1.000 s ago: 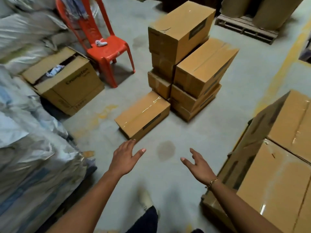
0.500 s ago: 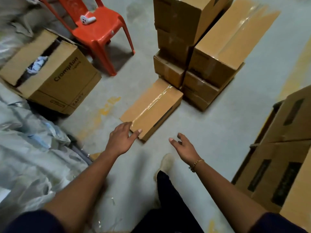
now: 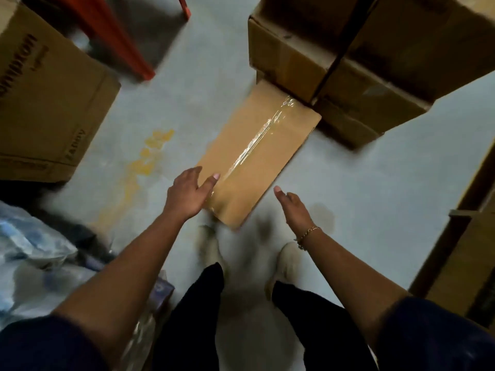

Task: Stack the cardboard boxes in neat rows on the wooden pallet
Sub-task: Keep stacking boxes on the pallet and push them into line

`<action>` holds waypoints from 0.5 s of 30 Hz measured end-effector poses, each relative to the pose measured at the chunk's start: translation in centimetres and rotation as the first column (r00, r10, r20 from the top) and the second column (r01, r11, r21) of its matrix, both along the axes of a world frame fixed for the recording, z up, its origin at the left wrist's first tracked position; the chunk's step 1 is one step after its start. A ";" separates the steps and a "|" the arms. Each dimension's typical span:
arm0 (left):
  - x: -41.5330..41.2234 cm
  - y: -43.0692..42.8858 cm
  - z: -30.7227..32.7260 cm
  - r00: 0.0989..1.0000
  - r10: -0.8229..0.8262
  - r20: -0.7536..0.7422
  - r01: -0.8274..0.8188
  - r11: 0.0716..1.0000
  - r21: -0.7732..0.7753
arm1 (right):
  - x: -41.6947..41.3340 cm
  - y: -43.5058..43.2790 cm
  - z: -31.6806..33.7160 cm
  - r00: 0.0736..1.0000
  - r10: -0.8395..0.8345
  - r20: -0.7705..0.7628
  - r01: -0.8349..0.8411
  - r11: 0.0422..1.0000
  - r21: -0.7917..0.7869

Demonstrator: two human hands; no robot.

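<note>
Floor [image 3: 361, 188]: concrete; our flat box [image 3: 257, 156] lies loose.
Left hand [image 3: 187, 195]: spread over its near corner.
Right hand [image 3: 293, 207]: spread, just beside.
Progress: we judge lifting not begun; pile [image 3: 289, 54] waits.

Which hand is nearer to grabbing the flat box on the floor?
Left, probably. The left hand sits at a near corner of the flat box, thumb over its top. The right hand is open beside the other edge, apart from it.

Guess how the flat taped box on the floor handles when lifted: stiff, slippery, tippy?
Probably stiff: the flat taped box is sealed, with straight edges and a flat top. The glossy tape strip may be slick, so bare cardboard sides likely grip better. Low and wide, it looks unlikely to tip; weight unclear.
</note>
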State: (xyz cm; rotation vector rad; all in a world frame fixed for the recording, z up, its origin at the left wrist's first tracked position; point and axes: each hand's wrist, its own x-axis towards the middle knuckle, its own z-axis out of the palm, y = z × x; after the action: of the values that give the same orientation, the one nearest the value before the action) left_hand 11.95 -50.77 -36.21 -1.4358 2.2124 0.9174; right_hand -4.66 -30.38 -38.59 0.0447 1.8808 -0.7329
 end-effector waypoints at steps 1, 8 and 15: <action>-0.2 -1.3 -2.7 1.000 -0.015 0.009 0.015 1.000 0.004 | 0.1 -1.2 -2.4 0.999 -0.034 0.016 0.033 0.999 0.012; -1.5 -8.8 -20.7 0.997 -0.027 0.069 0.023 0.998 0.050 | 1.4 -6.2 -20.3 0.946 -0.319 0.055 0.316 0.947 0.056; -2.1 -11.9 -28.7 0.980 0.198 -0.026 -0.185 0.947 0.262 | 3.0 -7.6 -27.8 0.888 -0.444 0.120 0.446 0.895 0.014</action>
State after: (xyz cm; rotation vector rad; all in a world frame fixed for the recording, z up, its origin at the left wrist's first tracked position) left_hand 9.80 -62.65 -64.88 -1.5326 1.9235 1.2700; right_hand -1.71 -37.95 -66.34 0.5174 1.7648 -1.0298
